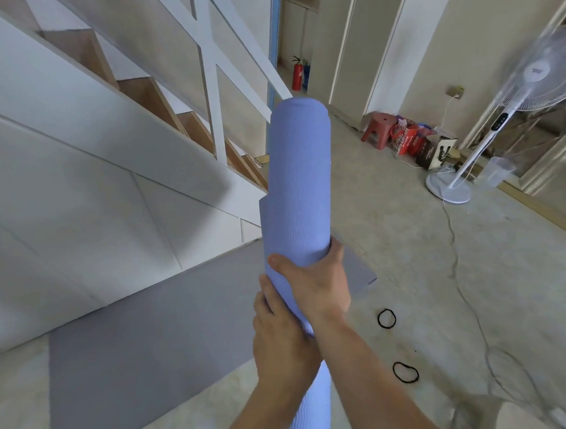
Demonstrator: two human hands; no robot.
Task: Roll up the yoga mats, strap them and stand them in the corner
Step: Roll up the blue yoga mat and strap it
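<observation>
So the rolling looks done on the blue ribbed foam yoga mat [298, 180], and the strapping step seems to be what's in hand; the roll is held upright-ish, tilted away, above the flat grey yoga mat [143, 336] spread on the floor; the right hand [321, 284] is wrapped round it, thumb across the front, fingers behind; the left hand [281, 339] is clamped just below, touching; two black elastic loops [386, 318] lie on the floor to the right, unused, so one probably has to be picked up next without the loose outer flap springing open.

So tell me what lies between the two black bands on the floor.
Head view: only bare floor tile between the upper black band and the lower black band.
</observation>
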